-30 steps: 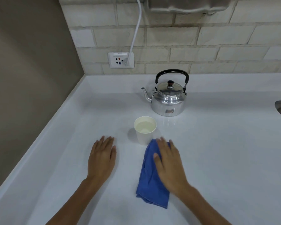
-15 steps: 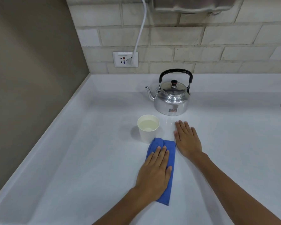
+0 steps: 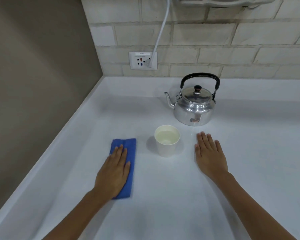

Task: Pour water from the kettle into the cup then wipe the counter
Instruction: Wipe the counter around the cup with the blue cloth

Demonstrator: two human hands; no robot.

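Note:
A white paper cup (image 3: 166, 147) holding water stands on the white counter (image 3: 163, 201). Behind it and a little to the right sits a shiny metal kettle (image 3: 194, 110), lid on, black handle upright, spout pointing left. A folded blue cloth (image 3: 129, 149) lies flat to the left of the cup. My left hand (image 3: 114, 172) presses down on it, palm flat, covering its near half. On the other side of the cup my right hand (image 3: 210, 156) lies flat on the bare counter with fingers spread, holding nothing.
The counter runs into a corner: a brown wall (image 3: 33, 84) on the left behind a raised lip, and a tiled wall (image 3: 215, 40) behind. A wall socket (image 3: 143, 60) with a white cable (image 3: 160, 32) plugged in sits above the back edge.
The cloth passed from my right hand to my left hand, then slid with the left hand from in front of the cup to its left. My right hand moved to the cup's right.

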